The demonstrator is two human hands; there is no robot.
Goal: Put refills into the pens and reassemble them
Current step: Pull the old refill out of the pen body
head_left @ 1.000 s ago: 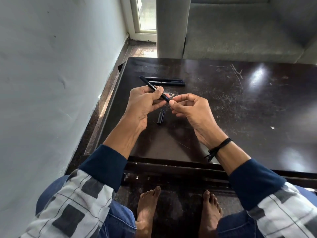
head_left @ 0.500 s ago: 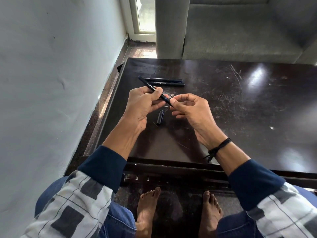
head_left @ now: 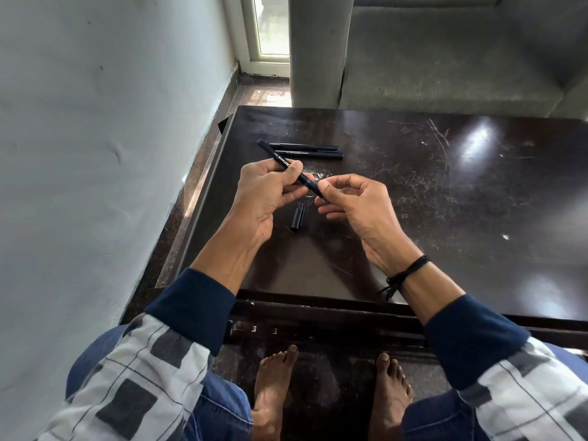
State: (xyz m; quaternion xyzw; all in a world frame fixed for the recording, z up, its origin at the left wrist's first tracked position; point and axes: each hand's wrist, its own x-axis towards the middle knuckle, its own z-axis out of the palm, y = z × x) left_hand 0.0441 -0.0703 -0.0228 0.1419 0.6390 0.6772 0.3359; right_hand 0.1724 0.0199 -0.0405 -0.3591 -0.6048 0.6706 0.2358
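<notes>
My left hand (head_left: 270,189) grips a black pen barrel (head_left: 280,160) with white lettering, slanted from upper left down to the right, above the dark table (head_left: 445,218). My right hand (head_left: 350,205) pinches the pen's lower end between thumb and forefinger. A loose black pen cap (head_left: 297,217) lies on the table just below and between my hands. Two more black pens (head_left: 307,151) lie side by side on the table behind my left hand.
A pale wall runs along the table's left side. A grey sofa (head_left: 445,58) stands behind the table's far edge. My bare feet (head_left: 331,393) are on the floor under the near edge. The scratched tabletop stretches away to the right.
Both hands stay close together on the pen. My right fingers have shifted slightly at the pen's lower end; the cap and the two pens on the table have not moved.
</notes>
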